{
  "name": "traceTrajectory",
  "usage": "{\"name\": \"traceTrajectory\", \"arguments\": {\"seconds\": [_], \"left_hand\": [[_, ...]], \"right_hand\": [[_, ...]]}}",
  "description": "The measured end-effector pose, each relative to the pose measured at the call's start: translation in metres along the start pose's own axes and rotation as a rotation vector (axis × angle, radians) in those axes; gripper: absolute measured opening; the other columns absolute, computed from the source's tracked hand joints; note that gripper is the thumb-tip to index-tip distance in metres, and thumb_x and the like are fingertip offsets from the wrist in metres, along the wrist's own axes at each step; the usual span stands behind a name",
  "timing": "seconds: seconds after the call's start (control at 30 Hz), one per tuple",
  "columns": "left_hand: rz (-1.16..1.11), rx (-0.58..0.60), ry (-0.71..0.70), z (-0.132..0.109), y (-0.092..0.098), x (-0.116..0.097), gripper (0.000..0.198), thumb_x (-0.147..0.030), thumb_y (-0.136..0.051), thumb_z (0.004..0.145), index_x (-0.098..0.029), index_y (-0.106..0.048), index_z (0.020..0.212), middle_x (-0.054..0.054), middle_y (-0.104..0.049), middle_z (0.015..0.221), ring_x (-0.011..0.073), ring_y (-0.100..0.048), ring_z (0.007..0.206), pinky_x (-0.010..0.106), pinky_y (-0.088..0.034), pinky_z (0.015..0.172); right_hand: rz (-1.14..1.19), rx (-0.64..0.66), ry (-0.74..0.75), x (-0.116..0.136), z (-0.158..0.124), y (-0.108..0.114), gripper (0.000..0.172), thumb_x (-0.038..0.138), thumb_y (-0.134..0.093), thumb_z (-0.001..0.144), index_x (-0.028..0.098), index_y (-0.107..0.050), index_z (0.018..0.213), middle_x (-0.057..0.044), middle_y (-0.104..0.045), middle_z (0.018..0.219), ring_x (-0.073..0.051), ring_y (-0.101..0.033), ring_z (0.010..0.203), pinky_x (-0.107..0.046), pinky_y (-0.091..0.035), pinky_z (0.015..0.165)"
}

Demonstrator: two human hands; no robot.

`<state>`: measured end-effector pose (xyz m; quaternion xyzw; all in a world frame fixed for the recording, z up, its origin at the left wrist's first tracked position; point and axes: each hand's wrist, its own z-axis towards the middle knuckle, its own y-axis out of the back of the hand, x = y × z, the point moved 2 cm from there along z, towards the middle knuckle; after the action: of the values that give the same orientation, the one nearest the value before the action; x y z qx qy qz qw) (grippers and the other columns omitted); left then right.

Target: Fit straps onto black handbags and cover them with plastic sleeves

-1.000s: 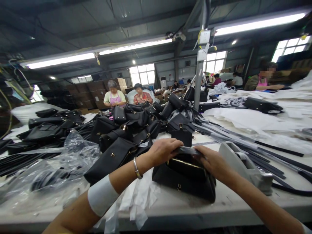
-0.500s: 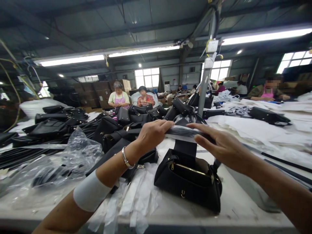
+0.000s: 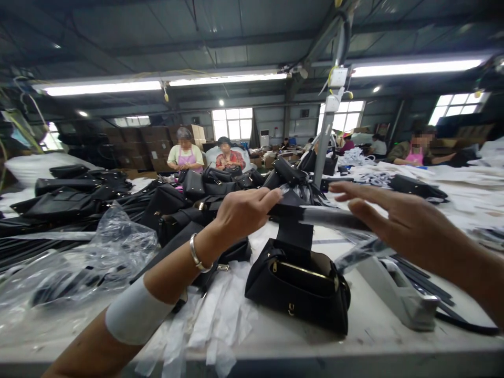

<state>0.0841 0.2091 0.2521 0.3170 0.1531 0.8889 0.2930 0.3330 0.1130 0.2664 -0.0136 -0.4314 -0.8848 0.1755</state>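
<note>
A black strap (image 3: 334, 216), partly covered in shiny clear film, stretches between my two hands. My left hand (image 3: 246, 212), with a silver bangle at the wrist, is closed on the strap's left end. My right hand (image 3: 405, 226) is at the other end, fingers stretched out and apart; whether its palm touches the strap is hidden. Below stands a black handbag (image 3: 299, 302) with its gold zip open and a small gold fitting on the front. A black flap (image 3: 295, 236) rises behind it toward the strap.
A grey tape dispenser (image 3: 409, 296) stands right of the handbag, beside black strips. White paper strips (image 3: 216, 315) lie left of it, with a crumpled clear plastic bag (image 3: 129, 236) beyond. More black bags (image 3: 71, 202) are piled behind. A metal post (image 3: 325, 139) rises at the back; several people sit beyond.
My right hand has moved right and spread, leaving more of the strap showing. The view has shifted so that the grey tape dispenser shows more fully. My left hand keeps its hold.
</note>
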Motion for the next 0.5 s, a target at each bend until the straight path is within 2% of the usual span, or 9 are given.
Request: {"name": "traceTrajectory", "arguments": {"seconds": [0.07,0.13,0.2,0.27,0.33,0.4,0.43,0.47,0.5], "left_hand": [[0.016,-0.071,-0.041,0.024,0.014,-0.017,0.015,-0.022,-0.055,0.093,-0.021,-0.064,0.106,-0.003,-0.070,0.076,0.0126,-0.065,0.064,0.022,-0.036,0.050],[-0.008,-0.137,-0.032,0.043,0.028,-0.028,0.015,-0.027,-0.051,0.096,-0.021,-0.064,0.102,-0.001,-0.069,0.077,0.0131,-0.065,0.067,0.022,-0.037,0.052],[-0.055,-0.172,0.001,0.052,0.037,-0.029,0.019,-0.032,-0.049,0.098,-0.022,-0.065,0.100,0.000,-0.069,0.080,0.0139,-0.066,0.072,0.022,-0.040,0.055],[-0.114,-0.144,0.022,0.050,0.034,-0.024,0.023,-0.035,-0.046,0.100,-0.022,-0.065,0.100,0.000,-0.070,0.083,0.0147,-0.066,0.076,0.023,-0.042,0.060],[-0.196,-0.033,0.065,0.037,0.018,-0.014,0.024,-0.035,-0.046,0.101,-0.022,-0.066,0.101,0.001,-0.073,0.089,0.0160,-0.068,0.081,0.024,-0.044,0.064],[-0.305,0.167,0.187,0.019,-0.014,-0.007,0.023,-0.035,-0.047,0.100,-0.022,-0.066,0.106,0.003,-0.074,0.101,0.0185,-0.069,0.090,0.026,-0.046,0.071],[-0.360,0.287,0.280,0.008,-0.034,-0.007,0.025,-0.034,-0.045,0.101,-0.021,-0.066,0.109,0.005,-0.074,0.106,0.0195,-0.068,0.095,0.027,-0.046,0.076],[-0.400,0.432,0.356,-0.003,-0.056,-0.009,0.030,-0.035,-0.041,0.102,-0.020,-0.066,0.112,0.007,-0.074,0.108,0.0210,-0.068,0.097,0.029,-0.046,0.078],[-0.436,0.523,0.341,-0.013,-0.077,-0.015,0.030,-0.035,-0.043,0.101,-0.020,-0.068,0.111,0.007,-0.075,0.107,0.0213,-0.069,0.095,0.029,-0.047,0.077]], "right_hand": [[-0.006,-0.074,0.118,0.035,0.011,0.013,0.065,0.065,-0.032,0.096,0.022,-0.060,0.136,-0.013,-0.071,0.123,-0.035,-0.067,0.111,-0.046,-0.052,0.086],[0.043,-0.040,0.182,0.059,0.021,0.021,0.064,0.066,-0.039,0.094,0.024,-0.060,0.136,-0.010,-0.077,0.103,-0.031,-0.073,0.090,-0.039,-0.054,0.072],[0.120,0.019,0.168,0.063,0.024,0.022,0.060,0.064,-0.047,0.093,0.025,-0.058,0.137,-0.003,-0.074,0.078,-0.023,-0.071,0.067,-0.030,-0.049,0.058],[0.178,0.079,0.095,0.049,0.016,0.018,0.056,0.062,-0.053,0.091,0.025,-0.060,0.133,0.002,-0.066,0.062,-0.017,-0.062,0.053,-0.026,-0.043,0.051],[0.242,0.187,-0.023,0.024,0.000,0.011,0.049,0.064,-0.055,0.089,0.023,-0.069,0.114,0.003,-0.059,0.054,-0.015,-0.055,0.048,-0.025,-0.038,0.046],[0.377,0.297,-0.188,-0.001,-0.019,0.004,0.050,0.067,-0.053,0.089,0.021,-0.070,0.085,0.002,-0.054,0.051,-0.012,-0.048,0.044,-0.025,-0.035,0.043],[0.472,0.281,-0.267,-0.012,-0.027,0.003,0.051,0.068,-0.054,0.088,0.020,-0.067,0.075,0.001,-0.054,0.052,-0.011,-0.046,0.043,-0.025,-0.035,0.042],[0.578,0.199,-0.330,-0.020,-0.033,0.004,0.050,0.068,-0.056,0.087,0.020,-0.064,0.071,-0.001,-0.056,0.055,-0.011,-0.047,0.045,-0.026,-0.037,0.043],[0.677,0.063,-0.373,-0.028,-0.037,0.008,0.047,0.066,-0.061,0.085,0.021,-0.063,0.072,-0.002,-0.059,0.061,-0.012,-0.049,0.049,-0.027,-0.040,0.046]]}}
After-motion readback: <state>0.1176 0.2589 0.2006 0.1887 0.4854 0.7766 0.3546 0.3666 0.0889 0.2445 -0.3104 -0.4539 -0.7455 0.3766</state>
